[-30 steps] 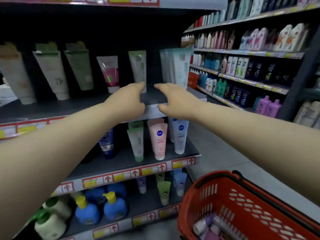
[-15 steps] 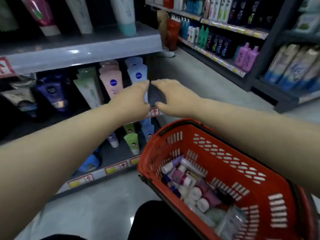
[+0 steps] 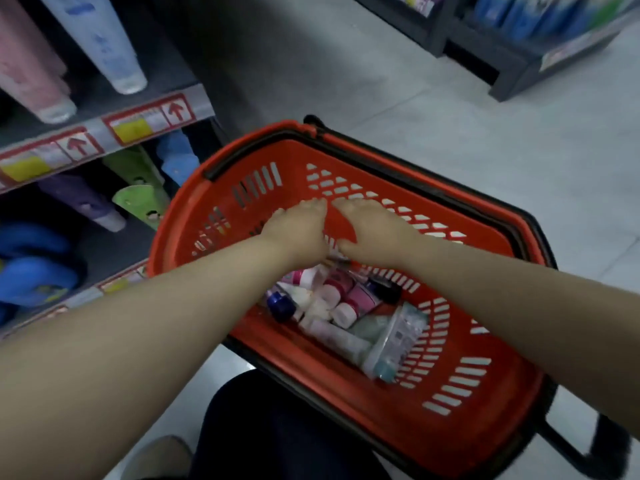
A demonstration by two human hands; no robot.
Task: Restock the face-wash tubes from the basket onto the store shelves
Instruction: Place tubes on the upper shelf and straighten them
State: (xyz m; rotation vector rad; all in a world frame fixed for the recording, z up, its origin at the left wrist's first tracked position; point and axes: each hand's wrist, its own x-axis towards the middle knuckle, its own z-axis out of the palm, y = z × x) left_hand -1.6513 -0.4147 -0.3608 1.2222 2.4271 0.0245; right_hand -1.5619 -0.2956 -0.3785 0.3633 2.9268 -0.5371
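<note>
A red plastic basket stands on the floor in front of me, holding several face-wash tubes in pink, white and dark blue, plus a pale blue pack. My left hand and my right hand hover side by side inside the basket, just above the far end of the tube pile. Both hands have fingers spread and hold nothing. The shelves with pink, pale blue, green and purple tubes rise at the left.
A second dark shelf unit with blue bottles stands across the grey tiled aisle at the upper right. The basket's black handle sticks out at the lower right. My dark trouser leg and a shoe show at the bottom.
My view has tipped down from the upper shelf to the basket. Both hands dropped from the shelf edge into the basket, staying empty and close together.
</note>
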